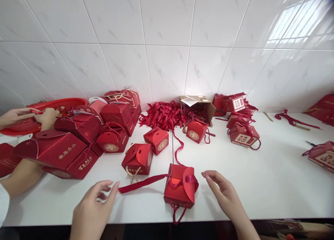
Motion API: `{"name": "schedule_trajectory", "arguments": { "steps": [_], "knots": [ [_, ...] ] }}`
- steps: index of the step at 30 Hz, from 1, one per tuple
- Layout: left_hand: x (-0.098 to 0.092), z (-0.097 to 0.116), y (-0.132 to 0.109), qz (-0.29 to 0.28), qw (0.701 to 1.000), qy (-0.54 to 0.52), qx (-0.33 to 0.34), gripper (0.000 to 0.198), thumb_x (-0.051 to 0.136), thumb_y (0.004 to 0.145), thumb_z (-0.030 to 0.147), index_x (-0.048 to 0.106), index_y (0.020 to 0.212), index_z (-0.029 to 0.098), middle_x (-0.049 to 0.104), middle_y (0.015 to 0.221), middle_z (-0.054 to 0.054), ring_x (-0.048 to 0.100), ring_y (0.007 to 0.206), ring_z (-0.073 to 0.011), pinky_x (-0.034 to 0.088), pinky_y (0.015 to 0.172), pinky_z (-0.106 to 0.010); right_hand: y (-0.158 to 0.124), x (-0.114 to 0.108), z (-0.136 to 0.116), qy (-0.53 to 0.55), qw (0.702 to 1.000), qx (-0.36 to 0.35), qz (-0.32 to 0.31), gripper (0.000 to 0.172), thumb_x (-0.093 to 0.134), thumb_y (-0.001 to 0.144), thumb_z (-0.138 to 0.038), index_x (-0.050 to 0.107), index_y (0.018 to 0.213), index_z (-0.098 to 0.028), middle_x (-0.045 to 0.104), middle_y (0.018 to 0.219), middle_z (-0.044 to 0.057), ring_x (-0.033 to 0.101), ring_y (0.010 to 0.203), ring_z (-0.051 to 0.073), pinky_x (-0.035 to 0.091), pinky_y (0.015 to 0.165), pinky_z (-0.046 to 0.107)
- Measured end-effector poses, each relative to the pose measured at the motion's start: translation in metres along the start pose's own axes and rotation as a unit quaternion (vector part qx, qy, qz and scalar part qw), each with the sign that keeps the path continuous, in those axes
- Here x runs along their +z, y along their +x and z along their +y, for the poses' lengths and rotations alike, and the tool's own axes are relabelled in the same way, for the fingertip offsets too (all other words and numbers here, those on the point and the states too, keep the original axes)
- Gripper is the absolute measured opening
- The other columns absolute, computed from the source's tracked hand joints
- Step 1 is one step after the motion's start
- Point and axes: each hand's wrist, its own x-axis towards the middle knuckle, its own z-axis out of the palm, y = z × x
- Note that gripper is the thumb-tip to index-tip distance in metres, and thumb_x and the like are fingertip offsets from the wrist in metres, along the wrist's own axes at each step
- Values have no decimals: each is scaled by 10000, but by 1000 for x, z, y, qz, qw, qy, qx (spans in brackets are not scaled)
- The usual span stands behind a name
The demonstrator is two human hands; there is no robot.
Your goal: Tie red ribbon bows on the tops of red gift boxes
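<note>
Nearest me, my left hand (91,208) hung loose and open over the tabletop (273,184), holding nothing, its thumb tip just beside the free end of a red ribbon (142,183). That ribbon ran right to a small red box (180,189) with a rounded flap, which stood near the front edge between my hands. My right hand (227,194) hovered released just right of the box, fingers spread, not touching it. Further back stood more small boxes (137,158), then a heap of loose ribbons (163,114) beside an open cardboard carton (198,106). At far left another person's hands (48,116) rested by a red tray (65,104), behind a stack of bigger boxes (65,149). Tied boxes (244,135) sat to the right, before the tiled wall (167,41).
</note>
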Motion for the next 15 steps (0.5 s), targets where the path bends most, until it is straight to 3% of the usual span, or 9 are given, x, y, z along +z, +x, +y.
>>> {"name": "schedule_trajectory", "arguments": {
  "steps": [1, 5, 8, 11, 15],
  "knots": [
    [5, 12, -3, -1, 998, -62, 30, 261, 588, 722, 483, 581, 819, 240, 673, 813, -33, 615, 716, -213, 465, 697, -291, 1, 3, -2, 1, 1000, -5, -3, 275, 473, 883, -445, 608, 935, -211, 649, 1033, 83, 584, 1018, 235, 453, 896, 356],
    [38, 62, -12, -168, 939, -263, 145, 218, 534, 812, 427, 580, 865, 221, 638, 902, -47, 601, 890, -205, 465, 811, -272, 8, 18, -5, 2, 1000, -19, -20, 249, 511, 864, -441, 574, 910, -204, 643, 947, 67, 598, 937, 219, 467, 870, 361],
    [64, 85, -18, -277, 890, -324, 160, 205, 520, 831, 422, 533, 852, 218, 578, 862, -27, 573, 824, -176, 471, 751, -256, 15, 29, -2, 19, 999, -11, -38, 273, 524, 849, -469, 529, 813, -199, 603, 809, 40, 588, 786, 187, 498, 750, 328],
    [78, 90, -25, -342, 864, -348, 125, 261, 475, 855, 450, 435, 743, 217, 438, 681, 36, 455, 607, -118, 411, 574, -212, 20, 39, 2, 61, 996, 18, -59, 348, 489, 852, -517, 461, 715, -199, 498, 686, 0, 505, 638, 141, 457, 569, 261],
    [79, 78, -25, -351, 864, -347, 100, 326, 465, 861, 464, 409, 675, 202, 348, 608, 52, 364, 558, -103, 335, 533, -211, 27, 39, 4, 132, 986, 36, -94, 406, 539, 824, -507, 331, 641, -210, 361, 618, -47, 371, 563, 97, 358, 514, 227]
  ]
}}
